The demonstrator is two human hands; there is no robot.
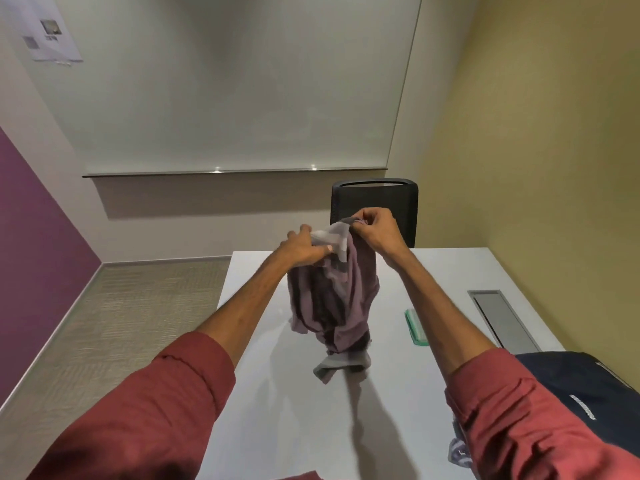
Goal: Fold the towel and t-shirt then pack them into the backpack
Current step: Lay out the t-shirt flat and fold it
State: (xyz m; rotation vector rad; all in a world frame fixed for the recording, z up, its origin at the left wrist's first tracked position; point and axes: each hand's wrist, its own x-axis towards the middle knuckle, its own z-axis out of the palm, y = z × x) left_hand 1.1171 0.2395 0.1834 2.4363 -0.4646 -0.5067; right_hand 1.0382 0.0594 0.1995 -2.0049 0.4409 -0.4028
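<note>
A mauve and grey garment, likely the t-shirt (pixel 334 299), hangs bunched above the white table (pixel 284 410), its grey lower end touching the tabletop. My left hand (pixel 304 247) pinches a pale part of its upper edge. My right hand (pixel 375 228) grips the top edge a little higher and to the right. The dark navy backpack (pixel 568 379) lies at the table's right near edge, partly behind my right sleeve. A bit of grey cloth (pixel 457 452) shows below that sleeve; I cannot tell what it is.
A green and white folded item (pixel 415 327) lies on the table right of the garment. A grey cable hatch (pixel 502 320) is set in the tabletop further right. A black chair (pixel 375 202) stands at the table's far side. Carpeted floor lies to the left.
</note>
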